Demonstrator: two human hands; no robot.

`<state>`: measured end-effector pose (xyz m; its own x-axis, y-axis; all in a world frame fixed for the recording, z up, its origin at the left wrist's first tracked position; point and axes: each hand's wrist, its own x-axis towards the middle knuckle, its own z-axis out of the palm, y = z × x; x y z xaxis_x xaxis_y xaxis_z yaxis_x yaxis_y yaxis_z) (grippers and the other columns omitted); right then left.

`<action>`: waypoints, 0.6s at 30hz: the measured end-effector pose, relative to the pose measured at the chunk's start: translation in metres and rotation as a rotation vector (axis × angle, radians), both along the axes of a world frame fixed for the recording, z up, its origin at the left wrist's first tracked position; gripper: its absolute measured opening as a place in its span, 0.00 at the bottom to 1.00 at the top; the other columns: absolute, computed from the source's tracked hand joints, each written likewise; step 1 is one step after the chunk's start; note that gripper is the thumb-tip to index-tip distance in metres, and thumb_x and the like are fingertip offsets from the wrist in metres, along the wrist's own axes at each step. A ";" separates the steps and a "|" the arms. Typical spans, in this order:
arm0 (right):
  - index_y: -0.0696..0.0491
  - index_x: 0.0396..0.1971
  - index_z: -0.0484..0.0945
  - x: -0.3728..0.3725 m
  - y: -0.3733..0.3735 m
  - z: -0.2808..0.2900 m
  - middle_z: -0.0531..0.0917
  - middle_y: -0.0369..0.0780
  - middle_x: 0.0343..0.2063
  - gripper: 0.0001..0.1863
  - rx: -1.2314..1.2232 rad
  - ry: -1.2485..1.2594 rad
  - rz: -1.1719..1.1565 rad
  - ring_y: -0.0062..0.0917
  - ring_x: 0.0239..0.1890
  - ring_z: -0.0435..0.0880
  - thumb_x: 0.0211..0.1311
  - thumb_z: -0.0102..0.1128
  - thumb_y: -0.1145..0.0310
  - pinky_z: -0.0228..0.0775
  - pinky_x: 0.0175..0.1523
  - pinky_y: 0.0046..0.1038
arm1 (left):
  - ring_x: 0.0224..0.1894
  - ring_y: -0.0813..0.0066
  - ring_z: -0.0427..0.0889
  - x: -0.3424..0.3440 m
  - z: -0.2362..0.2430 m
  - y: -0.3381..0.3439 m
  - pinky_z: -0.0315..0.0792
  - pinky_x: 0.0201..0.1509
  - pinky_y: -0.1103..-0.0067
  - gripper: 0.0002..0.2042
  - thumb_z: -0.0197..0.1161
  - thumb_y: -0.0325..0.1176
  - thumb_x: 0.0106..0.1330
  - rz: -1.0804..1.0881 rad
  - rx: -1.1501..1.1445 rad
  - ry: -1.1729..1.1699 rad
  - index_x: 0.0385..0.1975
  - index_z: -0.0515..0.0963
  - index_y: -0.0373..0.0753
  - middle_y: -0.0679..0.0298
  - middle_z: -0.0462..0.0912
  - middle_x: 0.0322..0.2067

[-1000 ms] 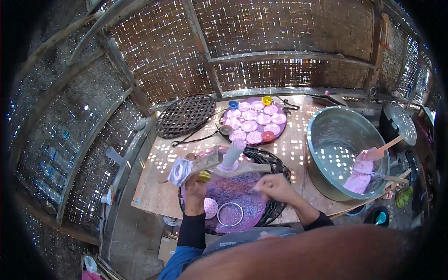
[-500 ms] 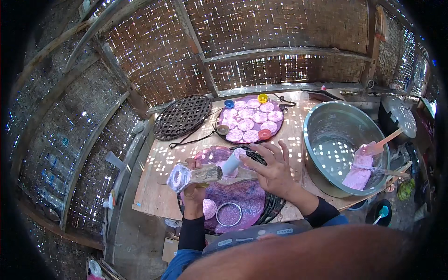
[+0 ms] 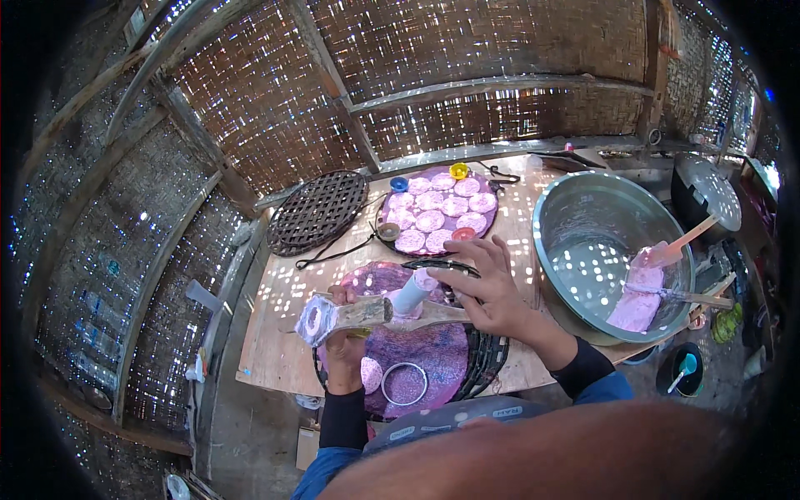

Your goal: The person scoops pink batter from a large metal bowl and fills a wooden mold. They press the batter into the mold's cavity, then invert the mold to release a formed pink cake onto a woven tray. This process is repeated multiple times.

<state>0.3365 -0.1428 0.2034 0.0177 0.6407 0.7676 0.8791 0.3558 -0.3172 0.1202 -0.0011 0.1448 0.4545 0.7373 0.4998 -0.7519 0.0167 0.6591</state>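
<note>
My left hand [image 3: 343,348] grips a wooden press [image 3: 363,314], its square left end smeared with pink dough. A grey-blue tube [image 3: 410,296] stands tilted from the press, with pink dough at its mouth and base. My right hand [image 3: 493,293] is open beside it, fingers spread; the index fingertip is at the tube's mouth and the thumb is near the press's right end. Whether the thumb bears on the wood I cannot tell. Below lies a purple mesh-covered round tray [image 3: 446,367] with a white ring [image 3: 405,402] and a pink dough lump [image 3: 372,375] on it.
Behind, a second purple tray [image 3: 478,229] carries several lacy pink rounds and small coloured cups. Left of it lies a dark woven rack [image 3: 318,212]. On the right, a large grey-green basin [image 3: 575,242] holds pink dough [image 3: 637,302] and a spatula [image 3: 690,237]. A lidded pot [image 3: 708,193] stands beyond.
The whole view has shifted slightly. My right hand's fingers have lifted and spread a little near the tube's mouth; my left hand keeps its grip on the press.
</note>
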 end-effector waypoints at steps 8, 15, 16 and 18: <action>0.35 0.47 0.76 0.005 -0.001 -0.009 0.69 0.38 0.51 0.25 0.007 -0.101 -0.038 0.33 0.54 0.63 0.45 0.53 0.71 0.40 0.64 0.44 | 0.40 0.82 0.69 0.010 0.004 -0.008 0.72 0.46 0.80 0.21 0.72 0.39 0.47 0.058 -0.039 0.000 0.35 0.65 0.45 0.71 0.65 0.34; 0.34 0.47 0.76 0.005 -0.010 -0.007 0.69 0.37 0.51 0.27 -0.012 -0.118 -0.061 0.33 0.54 0.63 0.42 0.54 0.72 0.38 0.65 0.44 | 0.40 0.83 0.69 0.010 0.002 -0.007 0.72 0.46 0.81 0.21 0.71 0.39 0.48 0.027 -0.016 0.011 0.35 0.65 0.45 0.71 0.65 0.33; 0.35 0.47 0.76 0.005 -0.011 -0.007 0.69 0.37 0.50 0.27 -0.006 -0.136 -0.081 0.33 0.54 0.63 0.41 0.55 0.72 0.38 0.65 0.44 | 0.40 0.83 0.69 0.010 0.001 -0.007 0.72 0.46 0.81 0.20 0.71 0.39 0.48 0.026 -0.014 0.014 0.35 0.65 0.45 0.71 0.65 0.33; 0.35 0.47 0.76 0.005 -0.013 -0.007 0.70 0.37 0.50 0.27 0.008 -0.173 -0.123 0.33 0.54 0.63 0.41 0.55 0.72 0.37 0.65 0.44 | 0.40 0.83 0.69 0.010 0.001 -0.007 0.72 0.46 0.81 0.20 0.70 0.39 0.48 0.018 -0.009 0.019 0.35 0.65 0.45 0.71 0.65 0.33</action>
<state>0.3419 -0.1557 0.1967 -0.0369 0.6359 0.7709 0.9571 0.2444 -0.1557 0.1298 -0.0085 0.1459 0.4504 0.7501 0.4843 -0.7396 0.0096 0.6730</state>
